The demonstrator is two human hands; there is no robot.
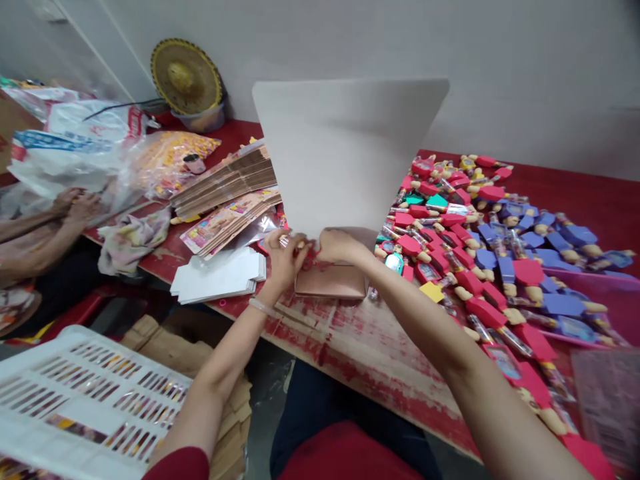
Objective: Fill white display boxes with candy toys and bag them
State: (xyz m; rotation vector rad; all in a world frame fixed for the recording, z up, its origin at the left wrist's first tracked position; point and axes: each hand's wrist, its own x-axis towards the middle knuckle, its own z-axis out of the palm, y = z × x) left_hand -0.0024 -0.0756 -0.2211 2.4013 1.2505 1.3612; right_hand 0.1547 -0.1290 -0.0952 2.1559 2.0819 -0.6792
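My left hand (pixel 286 259) is closed, its fingertips pinching a small toy with a clear tube (pixel 284 241), partly hidden by the fingers. Close beside it, my right hand (pixel 340 247) is bent into a curl; whatever its fingers hold is out of sight. Both hands are just above a small brownish-pink box (pixel 331 283) at the table's front edge. Behind them a large white panel (pixel 350 147) stands upright, leaning back. Left of my left hand lies a stack of flat white cartons (pixel 219 273).
Red toys (pixel 450 257) and blue toys (pixel 565 303) heap up at the right, some in a pink tray (pixel 617 293). Folded printed cartons (pixel 225 180) lie left. A white basket (pixel 85 400) stands lower left. Another person's hands (pixel 77 203) work far left beside plastic bags (pixel 90 127).
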